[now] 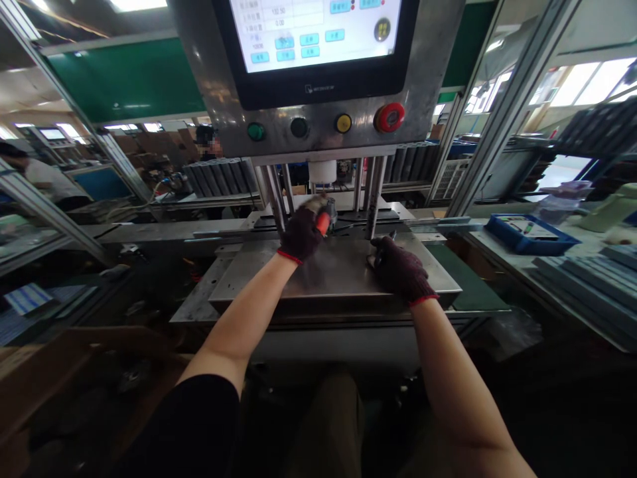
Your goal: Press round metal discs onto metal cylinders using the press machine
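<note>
My left hand (302, 234), in a dark maroon knitted glove with a red cuff, reaches under the white press head (323, 171). Its fingers are curled and blurred by motion. An orange piece (323, 223) shows at the finger side, beside a small dark grey part (332, 210); how the hand grips them is unclear. My right hand (402, 269), gloved alike, is closed around a thin dark pen-like thing (393, 236) whose tip points up and away. It is over the right side of the steel machine table (343, 265), near the right guide post (377, 199).
Above hangs a control panel with a touchscreen (318, 40), several buttons and a red emergency stop (389, 118). Metal posts flank the press head. A blue tray (531, 234) and stacked grey bars (587, 279) are at right; a cardboard box (94, 352) is at lower left. People are at left behind.
</note>
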Demonstrator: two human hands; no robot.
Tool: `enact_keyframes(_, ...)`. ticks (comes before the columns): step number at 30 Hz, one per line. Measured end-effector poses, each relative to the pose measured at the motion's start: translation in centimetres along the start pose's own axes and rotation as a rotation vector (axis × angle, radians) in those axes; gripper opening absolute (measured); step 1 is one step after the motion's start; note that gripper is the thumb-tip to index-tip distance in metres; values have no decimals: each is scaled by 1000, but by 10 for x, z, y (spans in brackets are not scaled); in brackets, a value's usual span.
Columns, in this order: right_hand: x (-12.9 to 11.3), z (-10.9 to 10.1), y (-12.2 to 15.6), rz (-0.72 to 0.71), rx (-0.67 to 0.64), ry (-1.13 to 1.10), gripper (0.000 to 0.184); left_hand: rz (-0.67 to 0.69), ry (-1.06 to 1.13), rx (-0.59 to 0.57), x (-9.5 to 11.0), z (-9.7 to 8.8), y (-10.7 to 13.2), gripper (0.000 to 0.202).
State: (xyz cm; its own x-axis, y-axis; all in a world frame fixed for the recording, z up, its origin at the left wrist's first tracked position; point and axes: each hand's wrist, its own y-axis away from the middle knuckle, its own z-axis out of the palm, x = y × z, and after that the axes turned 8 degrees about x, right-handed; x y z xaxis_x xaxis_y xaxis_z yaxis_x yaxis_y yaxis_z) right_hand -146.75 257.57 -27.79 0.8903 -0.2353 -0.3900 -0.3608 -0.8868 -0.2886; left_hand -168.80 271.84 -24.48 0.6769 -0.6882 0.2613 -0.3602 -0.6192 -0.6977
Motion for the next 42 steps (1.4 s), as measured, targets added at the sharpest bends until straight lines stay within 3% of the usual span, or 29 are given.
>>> enact_keyframes(2,0,0,0,-4,7,-2,51,-40,-101,211,1,-13,-2,58)
enact_keyframes(4,0,0,-1,-3,6,5,51,-32,-172,286,6,-32,-5,69)
enact_keyframes(8,2,2,-3,-26,6,2,51,0,-225,159,25,-68,-19,93)
enact_keyframes(11,3,2,-3,-33,6,-12,49,47,-243,150,34,-80,-37,96)
enact_keyframes(14,1,-1,-2,-19,-9,-12,49,99,-259,154,32,-81,-53,86)
enact_keyframes(19,-1,-2,-1,-14,-10,-2,49,152,-243,146,25,-79,-67,87)
enact_keyframes(26,1,1,-2,-13,0,0,49,149,-338,125,43,-79,-79,70)
enact_keyframes(31,2,2,-1,-8,16,-12,49,168,-250,158,36,-64,-93,85)
enact_keyframes(34,3,3,-1,-12,16,-11,50,153,-242,128,33,-64,-99,85)
enact_keyframes(38,2,2,-2,-20,14,-19,50,157,-252,96,35,-80,-84,70)
enact_keyframes(42,-1,-2,-1,-10,13,-5,49,172,-317,116,23,-84,-21,61)
